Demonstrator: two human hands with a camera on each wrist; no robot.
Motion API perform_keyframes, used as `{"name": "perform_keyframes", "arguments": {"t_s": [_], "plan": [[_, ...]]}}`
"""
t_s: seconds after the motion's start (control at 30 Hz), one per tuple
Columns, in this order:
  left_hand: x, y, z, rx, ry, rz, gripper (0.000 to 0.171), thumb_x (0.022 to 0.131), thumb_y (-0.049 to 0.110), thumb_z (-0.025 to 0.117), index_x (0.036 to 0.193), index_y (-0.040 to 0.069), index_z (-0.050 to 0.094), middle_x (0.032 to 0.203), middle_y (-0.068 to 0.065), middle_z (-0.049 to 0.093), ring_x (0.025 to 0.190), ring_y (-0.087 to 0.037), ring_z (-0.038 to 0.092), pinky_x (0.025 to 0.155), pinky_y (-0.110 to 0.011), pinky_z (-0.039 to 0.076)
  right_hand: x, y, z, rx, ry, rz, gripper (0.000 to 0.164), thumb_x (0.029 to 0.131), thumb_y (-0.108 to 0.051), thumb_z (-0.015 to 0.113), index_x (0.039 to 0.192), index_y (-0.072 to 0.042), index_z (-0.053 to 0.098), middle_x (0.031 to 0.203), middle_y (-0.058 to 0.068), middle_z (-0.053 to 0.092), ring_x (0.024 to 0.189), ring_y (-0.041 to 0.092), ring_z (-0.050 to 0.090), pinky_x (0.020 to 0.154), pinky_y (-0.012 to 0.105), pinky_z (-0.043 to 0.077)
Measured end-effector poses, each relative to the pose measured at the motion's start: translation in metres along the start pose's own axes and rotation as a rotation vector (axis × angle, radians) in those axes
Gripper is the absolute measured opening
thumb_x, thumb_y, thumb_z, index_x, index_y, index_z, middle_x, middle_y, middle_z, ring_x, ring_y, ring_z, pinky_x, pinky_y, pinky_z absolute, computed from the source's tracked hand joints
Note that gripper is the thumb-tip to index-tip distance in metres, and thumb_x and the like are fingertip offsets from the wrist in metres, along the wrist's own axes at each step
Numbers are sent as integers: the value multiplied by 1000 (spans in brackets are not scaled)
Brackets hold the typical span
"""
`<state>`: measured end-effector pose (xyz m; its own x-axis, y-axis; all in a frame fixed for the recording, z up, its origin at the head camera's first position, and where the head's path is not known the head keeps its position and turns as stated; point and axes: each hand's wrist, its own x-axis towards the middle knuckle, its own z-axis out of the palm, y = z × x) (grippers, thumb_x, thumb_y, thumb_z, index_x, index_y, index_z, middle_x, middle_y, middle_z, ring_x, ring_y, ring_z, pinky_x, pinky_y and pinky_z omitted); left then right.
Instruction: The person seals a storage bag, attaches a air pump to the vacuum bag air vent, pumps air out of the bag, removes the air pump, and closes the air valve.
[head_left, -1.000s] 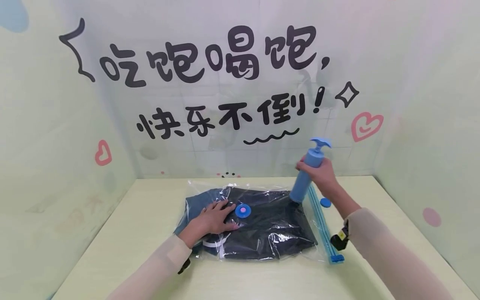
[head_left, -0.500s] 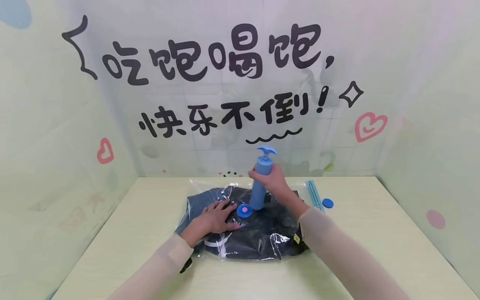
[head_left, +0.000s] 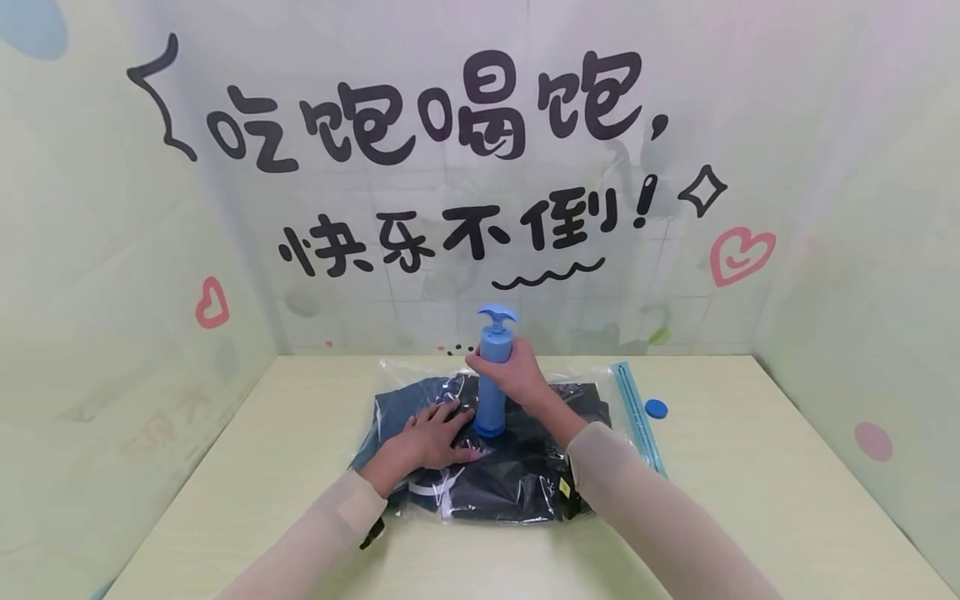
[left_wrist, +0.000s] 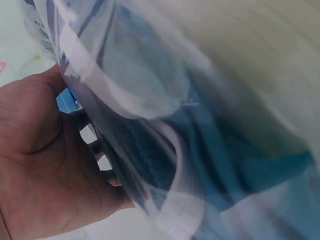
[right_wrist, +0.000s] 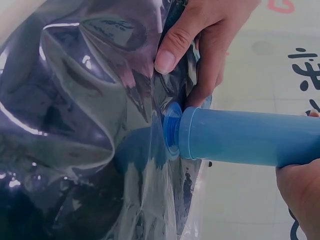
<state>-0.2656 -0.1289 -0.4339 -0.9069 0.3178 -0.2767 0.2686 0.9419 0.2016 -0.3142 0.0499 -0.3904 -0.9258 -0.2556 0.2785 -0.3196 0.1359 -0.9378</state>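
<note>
A clear plastic vacuum storage bag (head_left: 525,492) with dark and blue folded clothes inside lies on the table. My left hand (head_left: 431,437) rests on it with fingers spread, beside the blue valve (right_wrist: 172,131). My right hand (head_left: 513,371) grips the barrel of a blue hand pump (head_left: 491,404), which stands upright over the valve with its T-shaped handle at the top. In the right wrist view the pump's lower end is right at the valve. The left wrist view shows the left palm (left_wrist: 55,160) against the plastic, with white-banded clothing inside.
A round blue cap (head_left: 656,408) lies on the table (head_left: 750,500) to the right of the bag. The light blue zip strip (head_left: 637,412) runs along the bag's right edge, partly behind the right sleeve. A printed wall (head_left: 480,317) rises behind the table.
My right hand has carried the pump leftward from the bag's right side to over the valve, which it now covers in the head view. The left hand has stayed in place on the bag.
</note>
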Motion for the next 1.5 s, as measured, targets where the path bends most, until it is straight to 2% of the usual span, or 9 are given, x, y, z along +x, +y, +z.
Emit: {"name": "perform_keyframes", "arguments": {"t_s": [0.17, 0.4, 0.8, 1.17, 1.4, 1.5], "plan": [[5, -4, 4, 0, 6, 2, 79, 97, 60, 60, 160, 19, 35, 165, -13, 20, 147, -46, 19, 111, -68, 21, -1, 1, 2, -14, 6, -10, 21, 95, -21, 76, 103, -4, 67, 97, 7, 68, 98, 28, 65, 93, 58, 47], [12, -10, 15, -14, 24, 22, 79, 97, 57, 61, 161, 19, 34, 166, -12, 18, 147, -46, 17, 111, -68, 20, -2, 6, 2, -21, 23, 2, 16, 95, -16, 74, 103, -4, 67, 98, 8, 68, 98, 28, 65, 92, 57, 48], [12, -11, 14, 4, 28, 18, 77, 98, 58, 58, 161, 19, 34, 166, -12, 18, 147, -47, 17, 111, -69, 20, -5, 10, 9, -16, -16, -79, 15, 95, -12, 73, 104, -2, 65, 96, 9, 68, 93, 27, 66, 86, 53, 51], [15, -12, 19, 13, 38, 36, 77, 98, 57, 59, 160, 19, 34, 166, -13, 19, 148, -47, 16, 112, -68, 18, -7, 16, 6, 17, 51, -51, 19, 94, -8, 73, 108, 2, 65, 97, 7, 67, 96, 29, 64, 89, 56, 49], [6, -4, 11, 6, 27, 24, 74, 100, 53, 59, 160, 17, 34, 165, -14, 20, 148, -46, 16, 112, -67, 18, -25, -19, 2, 33, 39, -61, 17, 94, -2, 70, 108, 5, 65, 97, 8, 67, 96, 30, 64, 91, 56, 48], [3, -2, 8, 11, 13, 16, 75, 100, 54, 58, 160, 17, 34, 165, -14, 20, 148, -47, 17, 112, -67, 19, -24, -18, 4, 48, 34, -60, 17, 94, -1, 70, 109, 5, 64, 97, 9, 67, 97, 30, 64, 91, 55, 48]]}}
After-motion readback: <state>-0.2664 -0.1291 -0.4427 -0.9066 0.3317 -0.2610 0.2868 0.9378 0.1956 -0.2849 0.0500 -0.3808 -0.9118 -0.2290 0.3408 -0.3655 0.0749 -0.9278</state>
